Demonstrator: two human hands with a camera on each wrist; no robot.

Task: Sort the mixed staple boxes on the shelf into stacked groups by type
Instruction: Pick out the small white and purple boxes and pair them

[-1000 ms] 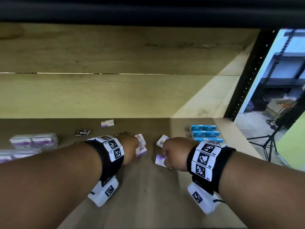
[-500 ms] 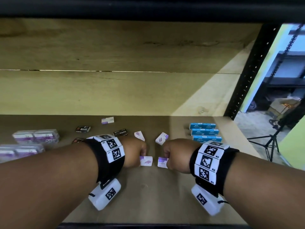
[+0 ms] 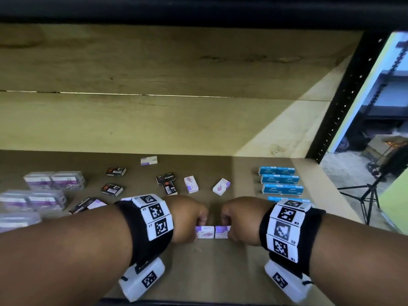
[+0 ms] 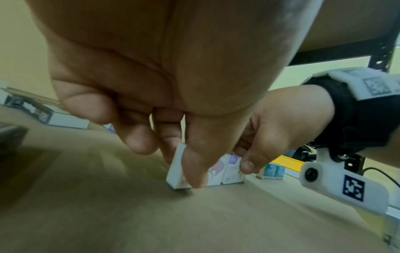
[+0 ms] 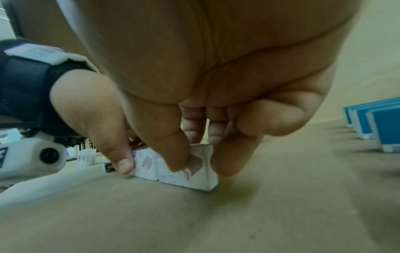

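Two small white-and-purple staple boxes stand side by side, touching, on the brown shelf board near its front. My left hand (image 3: 199, 219) pinches the left box (image 3: 205, 232), thumb in front and fingers behind, as the left wrist view shows on the same box (image 4: 175, 171). My right hand (image 3: 227, 220) pinches the right box (image 3: 222, 232), which the right wrist view shows as the nearer box (image 5: 194, 172). Both boxes rest on the shelf (image 3: 209, 272). Two more white-purple boxes (image 3: 191, 184) (image 3: 221, 186) lie loose behind my hands.
Rows of blue staple boxes (image 3: 279, 180) stand at the right. Several black staple boxes (image 3: 166, 180) lie scattered at centre left. Clear wrapped packs (image 3: 54, 180) fill the far left. One white-purple box (image 3: 149, 160) sits by the back wall. A black shelf post (image 3: 340, 102) rises at right.
Both hands drew toward the front edge and toward each other. The two white-purple boxes, apart before, now stand pressed together on the shelf.
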